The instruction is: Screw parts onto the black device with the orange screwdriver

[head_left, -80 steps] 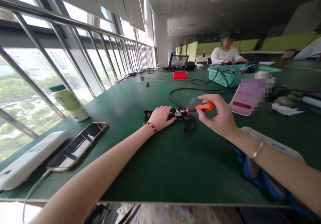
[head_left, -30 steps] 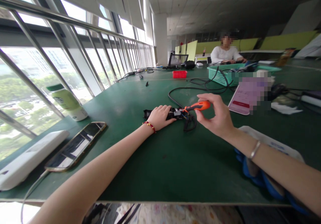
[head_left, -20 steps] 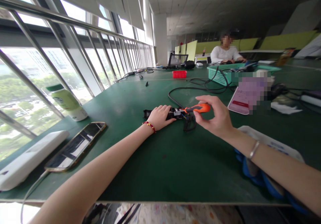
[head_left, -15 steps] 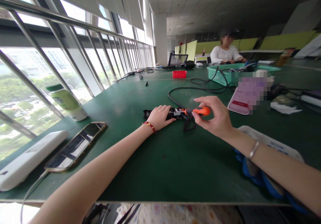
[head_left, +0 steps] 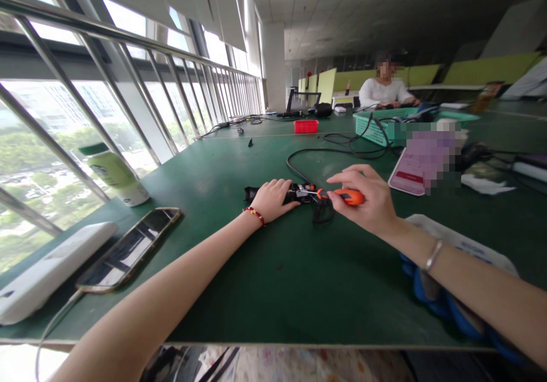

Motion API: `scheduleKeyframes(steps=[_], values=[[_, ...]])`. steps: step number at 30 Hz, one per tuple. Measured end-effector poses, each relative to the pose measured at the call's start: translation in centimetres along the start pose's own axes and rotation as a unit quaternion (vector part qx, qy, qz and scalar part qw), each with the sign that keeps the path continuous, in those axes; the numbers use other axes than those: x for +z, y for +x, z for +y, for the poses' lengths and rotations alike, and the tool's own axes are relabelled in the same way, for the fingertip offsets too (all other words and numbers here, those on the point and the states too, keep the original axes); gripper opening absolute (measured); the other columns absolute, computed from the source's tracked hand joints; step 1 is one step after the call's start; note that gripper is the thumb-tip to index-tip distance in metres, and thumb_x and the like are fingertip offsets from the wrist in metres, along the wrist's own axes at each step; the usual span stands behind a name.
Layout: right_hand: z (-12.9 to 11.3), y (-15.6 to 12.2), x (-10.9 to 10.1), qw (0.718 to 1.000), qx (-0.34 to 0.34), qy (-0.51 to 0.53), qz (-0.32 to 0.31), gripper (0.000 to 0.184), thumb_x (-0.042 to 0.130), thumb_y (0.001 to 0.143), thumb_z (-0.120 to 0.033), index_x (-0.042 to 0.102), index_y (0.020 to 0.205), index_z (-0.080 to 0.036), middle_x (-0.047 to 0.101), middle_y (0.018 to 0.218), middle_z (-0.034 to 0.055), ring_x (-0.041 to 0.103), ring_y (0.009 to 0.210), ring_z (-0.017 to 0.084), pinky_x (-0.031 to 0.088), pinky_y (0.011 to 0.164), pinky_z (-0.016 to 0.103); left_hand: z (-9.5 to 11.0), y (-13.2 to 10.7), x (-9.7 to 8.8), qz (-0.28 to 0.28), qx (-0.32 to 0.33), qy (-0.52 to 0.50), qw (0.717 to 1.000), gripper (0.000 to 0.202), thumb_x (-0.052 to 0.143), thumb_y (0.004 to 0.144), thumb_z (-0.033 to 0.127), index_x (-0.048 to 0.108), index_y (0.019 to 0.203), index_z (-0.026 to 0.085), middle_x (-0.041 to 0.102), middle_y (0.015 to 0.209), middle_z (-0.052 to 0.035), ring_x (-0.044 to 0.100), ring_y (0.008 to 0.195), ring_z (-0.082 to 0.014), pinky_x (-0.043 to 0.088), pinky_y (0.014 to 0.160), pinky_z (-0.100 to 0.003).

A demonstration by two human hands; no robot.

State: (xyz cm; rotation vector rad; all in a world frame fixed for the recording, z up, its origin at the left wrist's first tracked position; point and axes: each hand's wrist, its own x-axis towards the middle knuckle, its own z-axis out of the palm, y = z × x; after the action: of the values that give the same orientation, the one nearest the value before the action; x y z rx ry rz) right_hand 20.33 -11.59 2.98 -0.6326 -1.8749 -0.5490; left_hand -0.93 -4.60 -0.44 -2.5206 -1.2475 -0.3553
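Note:
Lying across the green table is a long black device (head_left: pixel 251 194) with wires and small parts showing at its right end. My left hand (head_left: pixel 273 197) is wrapped over its middle and presses it to the tabletop. An orange and grey screwdriver (head_left: pixel 351 196) is held by the handle in my right hand (head_left: pixel 368 196), thumb below and fingers curved above. Its shaft points left, over the device's exposed right end; whether the tip touches a screw is too small to tell. A black cable (head_left: pixel 294 155) runs from the device towards the back.
A green basket (head_left: pixel 371 130) with cables and a red tray (head_left: pixel 306 126) stand farther back. A phone in a pink-screened view (head_left: pixel 404 179) leans at right. At left are a bottle (head_left: pixel 115 174), a phone (head_left: pixel 130 251) and a white power strip (head_left: pixel 55 268). A person (head_left: pixel 382 92) sits across.
The screwdriver's handle has shifted slightly right and down and turned, and my right fingers have changed their hold on it. My left hand and the device stay in place.

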Motion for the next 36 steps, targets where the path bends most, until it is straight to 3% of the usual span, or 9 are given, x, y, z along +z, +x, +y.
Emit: scheduleKeyframes(steps=[5,7,11,17,22,24,30,36], values=[[0.06,-0.09,0.09,1.0,0.013,0.013,0.022,0.039,0.059,0.073,-0.019,0.05,0.111,-0.021,0.063,0.092,0.0059,0.06,0.079,0.021,0.052,0.074,0.038,-0.06,0.03,0.16,0.003,0.003,0.002,1.0,0.057,0.043,0.084,0.055,0.045,0.122,0.013,0.059,0.109,-0.0098,0.054,0.097,-0.0245,0.043,0.083,-0.036],[0.04,-0.06,0.08,1.0,0.01,0.014,0.017,0.039,0.059,0.073,-0.019,0.05,0.11,-0.021,0.063,0.089,0.0051,0.061,0.079,0.021,0.052,0.074,0.038,-0.08,0.04,0.2,0.005,0.004,0.001,1.0,0.057,0.043,0.084,0.055,0.045,0.122,0.013,0.059,0.109,-0.0097,0.054,0.097,-0.0245,0.043,0.083,-0.036],[-0.08,0.09,-0.06,1.0,0.003,-0.003,0.001,0.019,0.06,0.074,-0.02,0.056,0.092,-0.023,0.06,0.066,-0.0007,0.057,0.065,0.017,0.051,0.069,0.034,-0.07,0.03,0.16,0.005,0.003,0.003,1.0,0.057,0.043,0.084,0.055,0.046,0.121,0.012,0.059,0.109,-0.0098,0.054,0.097,-0.0247,0.043,0.083,-0.036],[0.08,-0.06,-0.06,1.0,0.004,0.008,0.017,0.038,0.06,0.072,-0.018,0.051,0.11,-0.019,0.064,0.092,0.0074,0.059,0.083,0.022,0.051,0.076,0.038,0.0,0.05,0.05,-0.001,0.001,0.001,1.0,0.056,0.043,0.084,0.055,0.045,0.122,0.013,0.059,0.109,-0.0097,0.054,0.097,-0.0246,0.043,0.082,-0.037],[0.09,-0.03,-0.07,1.0,-0.006,-0.003,-0.007,0.023,0.06,0.073,-0.019,0.055,0.095,-0.022,0.059,0.06,-0.0015,0.058,0.067,0.019,0.051,0.073,0.036,-0.03,0.09,0.12,0.001,0.004,0.001,1.0,0.057,0.043,0.084,0.055,0.045,0.122,0.012,0.059,0.11,-0.0102,0.054,0.098,-0.0249,0.043,0.084,-0.037],[0.04,0.0,-0.07,1.0,-0.009,-0.005,-0.005,0.021,0.06,0.073,-0.018,0.056,0.093,-0.023,0.057,0.057,-0.003,0.057,0.063,0.018,0.051,0.073,0.035,-0.05,0.08,0.15,0.002,0.003,0.001,1.0,0.057,0.043,0.084,0.055,0.045,0.122,0.012,0.059,0.11,-0.0101,0.054,0.098,-0.0249,0.043,0.084,-0.037],[0.12,-0.12,0.07,1.0,-0.002,0.005,0.022,0.041,0.06,0.071,-0.018,0.05,0.111,-0.019,0.064,0.093,0.0076,0.06,0.082,0.022,0.051,0.076,0.038,-0.06,0.05,0.16,0.001,0.004,0.003,1.0,0.057,0.043,0.084,0.055,0.045,0.122,0.013,0.059,0.111,-0.0109,0.054,0.098,-0.0249,0.043,0.083,-0.037],[0.05,-0.01,-0.07,1.0,0.001,-0.013,-0.006,0.019,0.06,0.074,-0.021,0.056,0.092,-0.023,0.058,0.059,-0.0023,0.058,0.066,0.018,0.051,0.07,0.034,-0.01,0.04,0.07,-0.001,0.002,0.001,1.0,0.057,0.043,0.084,0.055,0.045,0.122,0.013,0.059,0.111,-0.0108,0.054,0.099,-0.0247,0.043,0.084,-0.037]])
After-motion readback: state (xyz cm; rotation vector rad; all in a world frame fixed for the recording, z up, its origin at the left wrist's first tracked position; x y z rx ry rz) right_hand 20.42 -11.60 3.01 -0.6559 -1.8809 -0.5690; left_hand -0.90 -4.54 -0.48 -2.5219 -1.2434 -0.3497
